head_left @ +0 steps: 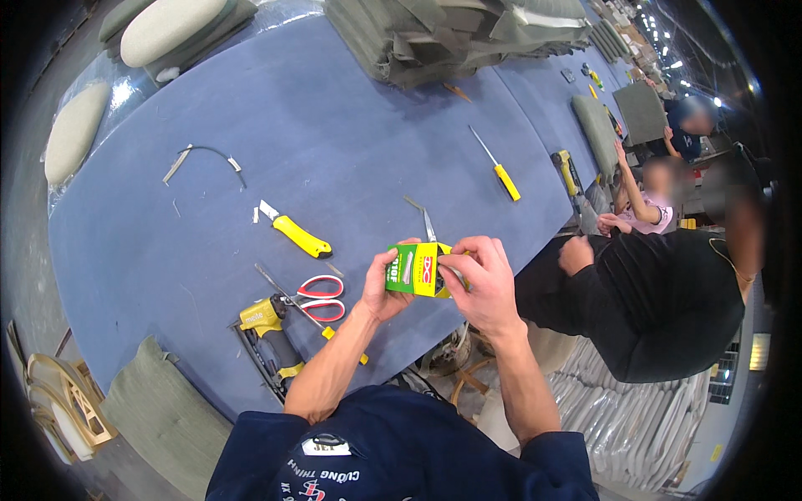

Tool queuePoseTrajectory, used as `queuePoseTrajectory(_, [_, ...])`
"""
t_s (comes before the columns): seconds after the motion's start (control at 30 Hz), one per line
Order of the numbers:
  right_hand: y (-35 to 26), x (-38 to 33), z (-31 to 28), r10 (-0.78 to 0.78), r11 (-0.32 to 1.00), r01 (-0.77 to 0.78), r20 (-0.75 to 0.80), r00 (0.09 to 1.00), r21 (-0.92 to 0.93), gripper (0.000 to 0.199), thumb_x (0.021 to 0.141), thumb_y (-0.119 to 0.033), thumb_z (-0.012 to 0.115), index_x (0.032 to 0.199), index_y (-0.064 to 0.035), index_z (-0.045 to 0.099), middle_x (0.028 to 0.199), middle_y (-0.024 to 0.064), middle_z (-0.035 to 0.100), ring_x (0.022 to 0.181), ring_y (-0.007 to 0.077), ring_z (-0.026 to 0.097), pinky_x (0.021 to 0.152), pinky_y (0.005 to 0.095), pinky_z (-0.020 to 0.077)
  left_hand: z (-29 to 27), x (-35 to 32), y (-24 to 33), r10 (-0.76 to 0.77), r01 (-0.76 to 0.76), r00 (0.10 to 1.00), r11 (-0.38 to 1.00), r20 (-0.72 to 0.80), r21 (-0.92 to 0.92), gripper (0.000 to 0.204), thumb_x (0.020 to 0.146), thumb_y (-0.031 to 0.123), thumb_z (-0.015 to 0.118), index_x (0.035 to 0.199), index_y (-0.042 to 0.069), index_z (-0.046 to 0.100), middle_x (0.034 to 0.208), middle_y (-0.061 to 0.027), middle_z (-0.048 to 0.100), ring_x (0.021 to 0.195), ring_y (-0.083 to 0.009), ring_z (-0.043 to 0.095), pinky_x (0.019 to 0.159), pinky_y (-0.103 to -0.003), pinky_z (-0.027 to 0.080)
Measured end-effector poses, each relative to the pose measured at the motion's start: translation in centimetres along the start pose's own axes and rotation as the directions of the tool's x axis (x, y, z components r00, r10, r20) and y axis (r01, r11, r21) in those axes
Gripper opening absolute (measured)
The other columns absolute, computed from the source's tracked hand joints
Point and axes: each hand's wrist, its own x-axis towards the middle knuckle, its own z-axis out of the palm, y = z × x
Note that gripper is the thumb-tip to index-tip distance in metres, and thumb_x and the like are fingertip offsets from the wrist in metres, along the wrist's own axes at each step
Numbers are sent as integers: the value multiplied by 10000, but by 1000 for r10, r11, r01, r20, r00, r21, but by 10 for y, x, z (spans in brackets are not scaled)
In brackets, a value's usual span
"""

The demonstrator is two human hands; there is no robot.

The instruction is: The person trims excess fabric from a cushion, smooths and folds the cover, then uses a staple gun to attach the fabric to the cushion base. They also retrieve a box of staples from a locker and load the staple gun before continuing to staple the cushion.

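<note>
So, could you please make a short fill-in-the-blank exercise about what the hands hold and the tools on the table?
1. Both hands, left hand and right hand, hold a small green and ____ box.
2. The scissors have ____ handles.
3. The utility knife lies on the ____ table cover.
4. The staple gun lies to the ____ of the scissors.

Missing words: yellow; red; blue; left

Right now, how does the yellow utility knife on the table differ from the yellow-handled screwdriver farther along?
The utility knife has a thick, curved yellow grip and a short, wide blade; the screwdriver has a small yellow handle and a long, thin metal shaft. The utility knife lies nearer the scissors, while the screwdriver lies farther up the blue table. Both lie flat and untouched, with yellow handles.
</note>
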Motion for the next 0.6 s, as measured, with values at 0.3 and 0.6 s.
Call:
queuePoseTrajectory(0.3, [35,-13,85,799,13,-418,242,550,908,501,1138,-415,401,1392,-30,598,1277,94,674,1111,219,658,973,381,536,66,-20,49,398,-337,881,145,257,930,427,1010,289,577,1389,104,512,1053,-106,679,952,-257,691,825,-400,554])
queuePoseTrajectory(0.6, [73,-16,144,759,-301,-329,434,485,895,471,1138,-358,417,1417,-1,547,1254,123,662,1135,214,650,983,377,525,29,14,83,446,-82,895,118,21,990,481,1016,274,598,1447,69,534,1165,-134,673,1016,-197,675,801,-360,571])
